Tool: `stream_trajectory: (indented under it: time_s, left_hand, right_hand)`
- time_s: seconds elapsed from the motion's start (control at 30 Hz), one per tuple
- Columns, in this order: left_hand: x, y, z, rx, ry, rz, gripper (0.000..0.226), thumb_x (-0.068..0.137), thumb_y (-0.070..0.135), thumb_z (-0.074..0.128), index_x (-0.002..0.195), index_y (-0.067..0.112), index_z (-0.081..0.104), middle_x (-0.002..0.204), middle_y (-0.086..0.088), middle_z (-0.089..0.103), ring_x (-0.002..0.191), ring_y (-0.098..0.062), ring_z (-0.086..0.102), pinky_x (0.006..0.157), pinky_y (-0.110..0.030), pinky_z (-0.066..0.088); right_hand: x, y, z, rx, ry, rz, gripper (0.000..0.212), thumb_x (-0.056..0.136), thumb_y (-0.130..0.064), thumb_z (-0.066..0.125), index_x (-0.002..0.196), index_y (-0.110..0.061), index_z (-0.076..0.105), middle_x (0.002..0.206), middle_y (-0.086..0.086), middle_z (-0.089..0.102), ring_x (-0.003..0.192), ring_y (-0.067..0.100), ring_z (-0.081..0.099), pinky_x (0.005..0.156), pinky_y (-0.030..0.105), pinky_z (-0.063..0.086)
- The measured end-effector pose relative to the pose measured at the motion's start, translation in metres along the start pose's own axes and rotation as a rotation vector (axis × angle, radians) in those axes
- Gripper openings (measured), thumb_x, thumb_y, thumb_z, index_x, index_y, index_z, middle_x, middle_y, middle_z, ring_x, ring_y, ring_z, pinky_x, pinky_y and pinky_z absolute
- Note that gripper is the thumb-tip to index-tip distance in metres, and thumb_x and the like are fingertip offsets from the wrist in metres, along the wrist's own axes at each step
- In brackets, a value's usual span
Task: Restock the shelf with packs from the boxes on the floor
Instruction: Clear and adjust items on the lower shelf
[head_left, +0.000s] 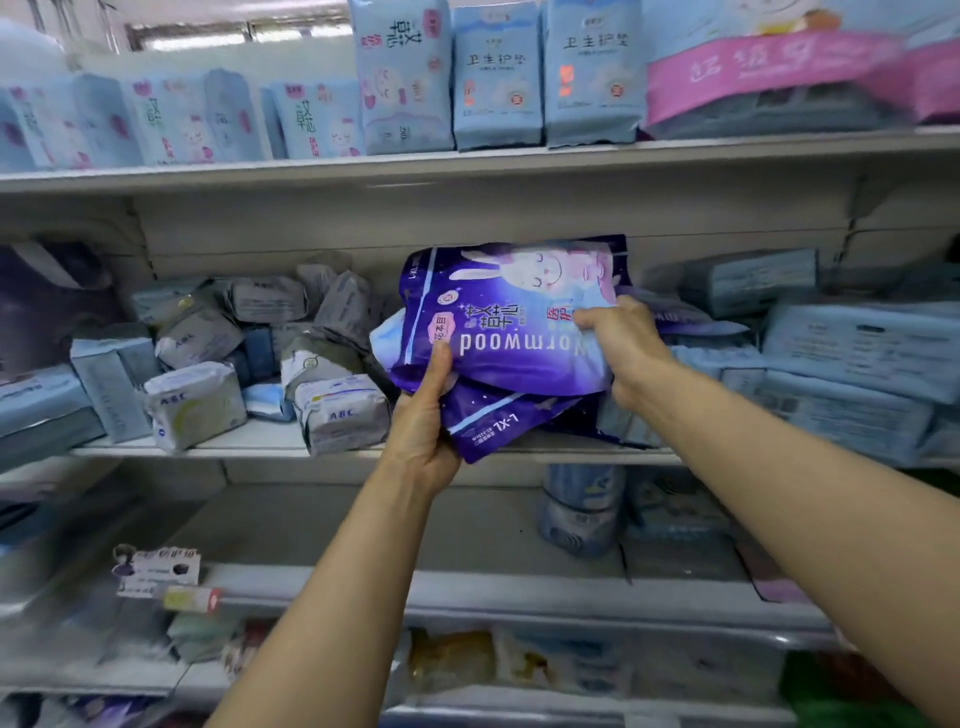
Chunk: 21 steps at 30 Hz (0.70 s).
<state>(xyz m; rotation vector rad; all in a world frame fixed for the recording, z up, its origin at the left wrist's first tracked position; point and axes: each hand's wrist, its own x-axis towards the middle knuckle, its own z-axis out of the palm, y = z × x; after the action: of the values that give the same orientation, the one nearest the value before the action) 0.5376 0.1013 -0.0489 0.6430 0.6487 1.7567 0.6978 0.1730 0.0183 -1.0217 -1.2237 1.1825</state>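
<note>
On the far left of the middle shelf (234, 451) stand pale blue boxes (111, 382), and next to them lies a loose heap of small grey and white packs (195, 402), some with the letters ABC; they lean on each other in no order.

The left hand (423, 434) comes up from below, near the front edge of this shelf. Its thumb presses on the face of the upper purple pack (511, 317) and its fingers are curled under the packs, so the hand is clamped on them. This upper pack is upside down: the word "Wormwood" reads inverted, and a white rabbit is printed near its far end. Directly below it lies a second purple pack (491, 423), marked L-XL, which rests on the shelf and sticks out a little over the edge.

The right hand (621, 340) grips the right side of the upper purple pack, with the fingers folded over its face.

Further right, flat pale blue packs (857, 348) are stacked on the same shelf. On the shelf above, light blue packs (496, 78) stand upright in a row, and at the right end lies a pack with a pink band (769, 73). The lower shelf (467, 579) holds blurred blue items.
</note>
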Motion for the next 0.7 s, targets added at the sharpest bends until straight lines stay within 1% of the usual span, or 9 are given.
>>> stream_trajectory:
  time_s: [0.07, 0.17, 0.2, 0.27, 0.4, 0.47, 0.53, 0.63, 0.7]
  left_hand:
    - [-0.020, -0.011, 0.003, -0.009, -0.018, 0.016, 0.091, 0.065, 0.044, 0.087, 0.142, 0.013, 0.050, 0.137, -0.015, 0.058, 0.126, -0.033, 0.056, 0.102, -0.065, 0.042]
    - [-0.053, -0.030, 0.006, 0.022, 0.015, 0.034, 0.101, 0.057, 0.045, 0.092, 0.143, 0.016, 0.049, 0.136, -0.014, 0.060, 0.126, -0.034, 0.057, 0.102, -0.063, 0.043]
    - [-0.066, -0.038, 0.007, 0.031, 0.029, 0.041, 0.097, 0.060, 0.045, 0.090, 0.143, 0.016, 0.048, 0.136, -0.014, 0.060, 0.125, -0.034, 0.057, 0.101, -0.063, 0.044]
    - [-0.092, -0.053, 0.010, 0.046, 0.087, 0.052, 0.077, 0.075, 0.041, 0.077, 0.142, 0.017, 0.050, 0.133, -0.015, 0.062, 0.122, -0.035, 0.058, 0.099, -0.063, 0.046]
    - [-0.140, -0.088, 0.015, 0.083, 0.237, -0.032, 0.055, 0.085, 0.037, 0.063, 0.135, 0.015, 0.057, 0.127, -0.017, 0.065, 0.112, -0.034, 0.064, 0.090, -0.057, 0.054]
    - [-0.159, -0.109, 0.018, 0.131, 0.299, -0.081, 0.044, 0.093, 0.037, 0.059, 0.131, 0.015, 0.060, 0.121, -0.017, 0.068, 0.097, -0.031, 0.070, 0.077, -0.051, 0.060]
    - [-0.174, -0.130, 0.019, 0.176, 0.347, -0.110, 0.039, 0.097, 0.035, 0.054, 0.130, 0.014, 0.060, 0.118, -0.017, 0.069, 0.089, -0.029, 0.071, 0.069, -0.047, 0.061]
    - [-0.192, -0.160, 0.018, 0.296, 0.389, -0.103, 0.029, 0.101, 0.029, 0.049, 0.126, 0.018, 0.060, 0.110, -0.012, 0.073, 0.085, -0.027, 0.071, 0.071, -0.045, 0.060]
    - [-0.202, -0.179, 0.015, 0.389, 0.426, -0.118, 0.022, 0.103, 0.027, 0.048, 0.119, 0.022, 0.062, 0.102, -0.007, 0.075, 0.084, -0.026, 0.071, 0.073, -0.043, 0.058]
  right_hand:
    - [-0.015, -0.001, -0.019, -0.016, -0.017, -0.012, 0.021, 0.073, -0.011, 0.060, 0.092, -0.014, 0.053, 0.106, 0.016, 0.068, 0.095, 0.035, 0.068, 0.083, 0.056, 0.055]
    - [-0.036, 0.004, -0.053, -0.013, -0.038, -0.007, 0.020, 0.083, -0.005, 0.058, 0.101, -0.013, 0.054, 0.104, 0.011, 0.069, 0.088, 0.028, 0.069, 0.081, 0.052, 0.057]
    - [-0.043, 0.008, -0.066, -0.018, -0.039, -0.004, 0.019, 0.086, -0.004, 0.056, 0.102, -0.013, 0.055, 0.102, 0.009, 0.069, 0.085, 0.026, 0.070, 0.079, 0.049, 0.058]
    - [-0.056, 0.017, -0.092, -0.045, -0.058, 0.007, 0.020, 0.088, -0.003, 0.056, 0.106, -0.012, 0.058, 0.099, 0.007, 0.070, 0.080, 0.023, 0.070, 0.075, 0.044, 0.059]
    - [-0.082, 0.040, -0.146, -0.094, -0.129, 0.058, 0.025, 0.089, 0.000, 0.057, 0.114, -0.003, 0.061, 0.103, 0.012, 0.071, 0.083, 0.025, 0.070, 0.080, 0.045, 0.058]
    - [-0.096, 0.054, -0.171, -0.119, -0.139, 0.083, 0.024, 0.090, 0.000, 0.058, 0.114, -0.003, 0.060, 0.101, 0.011, 0.071, 0.078, 0.021, 0.069, 0.074, 0.039, 0.058]
    - [-0.109, 0.068, -0.195, -0.128, -0.155, 0.112, 0.022, 0.091, 0.001, 0.057, 0.112, -0.005, 0.060, 0.096, 0.009, 0.071, 0.069, 0.016, 0.069, 0.067, 0.034, 0.059]
    - [-0.124, 0.088, -0.236, -0.201, -0.160, 0.164, 0.015, 0.092, -0.002, 0.057, 0.106, -0.009, 0.058, 0.094, 0.009, 0.070, 0.065, 0.015, 0.068, 0.067, 0.037, 0.057]
    - [-0.131, 0.100, -0.266, -0.320, -0.144, 0.150, 0.011, 0.092, -0.004, 0.059, 0.100, -0.010, 0.055, 0.092, 0.008, 0.068, 0.064, 0.014, 0.065, 0.065, 0.034, 0.054]
